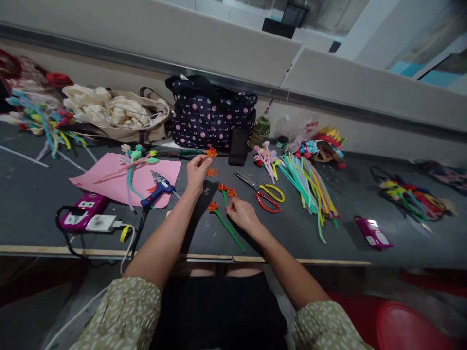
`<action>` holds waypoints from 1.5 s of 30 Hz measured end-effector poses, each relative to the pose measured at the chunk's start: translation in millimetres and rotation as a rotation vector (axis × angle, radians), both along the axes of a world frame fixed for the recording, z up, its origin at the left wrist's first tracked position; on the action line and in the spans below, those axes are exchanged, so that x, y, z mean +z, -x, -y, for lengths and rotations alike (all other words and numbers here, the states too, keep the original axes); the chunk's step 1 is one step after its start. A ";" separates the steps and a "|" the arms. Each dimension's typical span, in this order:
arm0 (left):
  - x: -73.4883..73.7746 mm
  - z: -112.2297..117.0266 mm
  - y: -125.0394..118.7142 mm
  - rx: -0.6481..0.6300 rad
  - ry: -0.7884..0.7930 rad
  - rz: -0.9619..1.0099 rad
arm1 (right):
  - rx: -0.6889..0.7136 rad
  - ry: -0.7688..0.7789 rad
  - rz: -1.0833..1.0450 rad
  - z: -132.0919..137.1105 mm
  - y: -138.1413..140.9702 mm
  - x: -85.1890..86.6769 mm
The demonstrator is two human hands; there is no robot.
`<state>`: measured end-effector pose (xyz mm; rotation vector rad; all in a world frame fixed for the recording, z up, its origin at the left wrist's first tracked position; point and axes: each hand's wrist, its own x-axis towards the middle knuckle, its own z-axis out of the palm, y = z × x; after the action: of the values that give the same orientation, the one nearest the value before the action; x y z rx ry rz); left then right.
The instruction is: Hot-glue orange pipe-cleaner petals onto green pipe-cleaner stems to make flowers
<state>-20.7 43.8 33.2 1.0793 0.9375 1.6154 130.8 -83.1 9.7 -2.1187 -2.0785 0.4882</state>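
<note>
My left hand (197, 171) is raised over the dark table (44, 194), fingers pinched on a small orange pipe-cleaner flower (211, 152). My right hand (242, 214) rests on the table with fingers curled onto green stems of orange pipe-cleaner flowers (222, 187). One such flower with a long green stem (228, 225) lies just left of that hand. Another orange bloom (211, 172) lies beside my left hand. Scissors with yellow and red handles (267, 196) lie right of my right hand.
A blue glue gun (157, 191) rests on pink paper (109, 182), its cord leading to a pink power strip (82, 217). A polka-dot bag (211, 116), phone (238, 146), bottle (261, 129) and a bundle of coloured pipe cleaners (310, 187) sit behind. A pink pack (372, 233) lies far right.
</note>
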 end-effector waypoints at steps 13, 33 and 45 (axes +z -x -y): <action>-1.4 -1.6 -0.1 -0.004 -0.025 0.028 | 0.185 -0.199 -0.046 -15.3 -23.3 13.3; -9.1 -9.0 2.1 0.062 -0.018 0.017 | 0.151 -0.019 0.197 -62.6 -42.9 26.9; -15.5 -13.7 3.8 0.150 -0.025 0.055 | 0.400 -0.232 0.012 -102.7 20.8 6.8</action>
<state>-24.5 57.5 17.7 0.9959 0.9840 1.7745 110.0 19.6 16.6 -1.5894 -2.4387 0.2571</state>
